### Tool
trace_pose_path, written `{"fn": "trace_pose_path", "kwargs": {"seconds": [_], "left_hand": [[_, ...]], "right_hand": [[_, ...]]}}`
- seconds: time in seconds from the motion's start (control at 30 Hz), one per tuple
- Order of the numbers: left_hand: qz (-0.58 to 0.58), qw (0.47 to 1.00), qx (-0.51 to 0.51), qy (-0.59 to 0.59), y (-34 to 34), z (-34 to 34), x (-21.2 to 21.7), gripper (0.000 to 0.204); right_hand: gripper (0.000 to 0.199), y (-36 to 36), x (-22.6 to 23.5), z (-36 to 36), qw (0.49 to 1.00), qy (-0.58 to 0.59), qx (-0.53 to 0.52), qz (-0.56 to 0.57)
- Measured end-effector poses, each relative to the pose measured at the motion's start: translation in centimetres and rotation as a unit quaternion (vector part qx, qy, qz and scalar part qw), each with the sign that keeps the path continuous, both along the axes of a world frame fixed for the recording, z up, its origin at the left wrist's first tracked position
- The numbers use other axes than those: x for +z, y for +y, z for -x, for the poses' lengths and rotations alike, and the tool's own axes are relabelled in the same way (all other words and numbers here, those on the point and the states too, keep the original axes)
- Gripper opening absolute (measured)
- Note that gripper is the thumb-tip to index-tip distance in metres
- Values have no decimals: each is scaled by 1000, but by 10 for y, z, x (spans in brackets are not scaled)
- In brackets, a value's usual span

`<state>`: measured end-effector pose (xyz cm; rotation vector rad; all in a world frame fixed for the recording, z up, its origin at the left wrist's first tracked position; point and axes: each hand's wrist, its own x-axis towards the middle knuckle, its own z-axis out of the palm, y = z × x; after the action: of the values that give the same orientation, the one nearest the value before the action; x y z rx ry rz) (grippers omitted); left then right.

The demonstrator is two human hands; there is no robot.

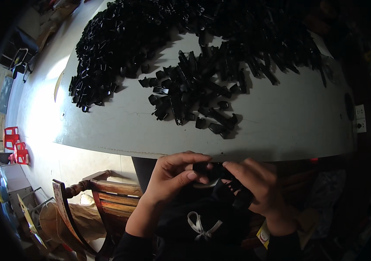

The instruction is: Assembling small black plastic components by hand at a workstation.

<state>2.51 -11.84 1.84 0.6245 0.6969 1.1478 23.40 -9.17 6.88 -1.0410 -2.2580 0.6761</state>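
Just off the table's near edge, my left hand (174, 172) pinches a small black plastic piece (200, 166) between thumb and fingers. Close beside it, my right hand (255, 185) curls round a longer black plastic part (241, 199) that hangs below the fingers. The two pieces are near each other; against my dark clothing I cannot tell whether they touch. On the white table (120, 126) ahead lies a loose cluster of black plastic parts (185, 82), some short and clip-like, others long and narrow.
A large heap of short black pieces (102, 56) covers the table's far left, and longer black parts (272, 35) spread across the far right. A wooden chair (111, 195) stands at my left. Red stools (12, 138) are on the floor farther left.
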Motion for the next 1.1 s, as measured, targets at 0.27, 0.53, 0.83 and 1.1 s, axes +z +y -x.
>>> {"fn": "trace_pose_path", "kwargs": {"seconds": [0.27,0.53,0.83,1.1], "left_hand": [[-68,996,-29,59,-1,6,1,38],[-115,987,-35,107,3,4,12,34],[-134,988,-59,55,-3,-11,15,78],[-248,955,-154,-50,-12,-20,-1,58]], "right_hand": [[22,-1,-2,0,999,-38,26,-6],[22,-2,3,0,997,-65,31,-23],[13,-21,-4,7,986,-78,145,-5],[34,-42,-26,25,991,58,123,15]]}}
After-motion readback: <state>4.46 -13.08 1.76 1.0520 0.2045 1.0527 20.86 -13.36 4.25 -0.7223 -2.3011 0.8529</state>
